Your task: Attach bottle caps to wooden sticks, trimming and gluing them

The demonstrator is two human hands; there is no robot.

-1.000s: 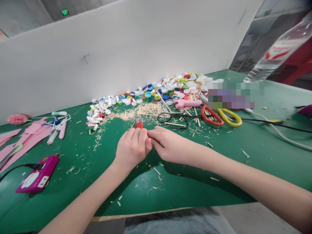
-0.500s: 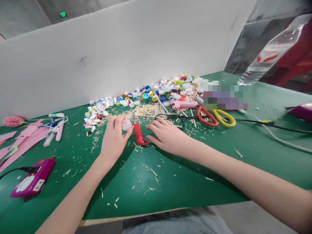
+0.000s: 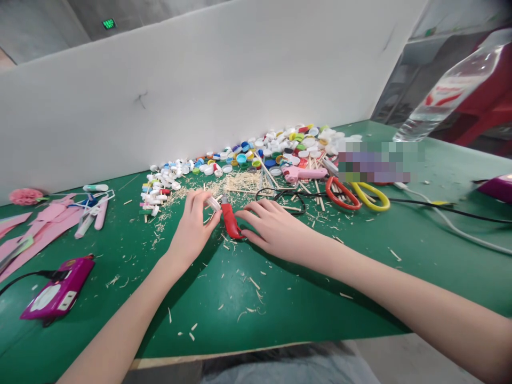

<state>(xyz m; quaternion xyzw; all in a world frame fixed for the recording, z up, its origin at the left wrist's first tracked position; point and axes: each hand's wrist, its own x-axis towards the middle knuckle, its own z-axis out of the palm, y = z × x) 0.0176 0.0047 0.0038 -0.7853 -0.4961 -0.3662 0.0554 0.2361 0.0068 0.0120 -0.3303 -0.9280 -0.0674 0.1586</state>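
2 bare hands low over the green table [image 3: 304,298], close together near the middle. Left hand [image 3: 192,229] pinching a small white bottle cap [image 3: 212,202] at the fingertips, cap lifted just off the surface, far edge toward the sawdust heap [image 3: 236,182]. Right hand [image 3: 276,229] spread flat and relaxed, grasping nothing, fingertips just beside the red-handled cutter [image 3: 230,220] lying between both hands. Farther back, against the white board, a long pile of coloured caps [image 3: 280,146]; to its right, red scissors [image 3: 340,193] and yellow scissors [image 3: 370,194] among wooden sticks. Pink glue gun [image 3: 302,173] near the pile, purple device [image 3: 56,290] near left. Best handled, by the look of it, with a firm pinch on the cap's rim, fingers clear of the blade end, cutter taken by its handle only.
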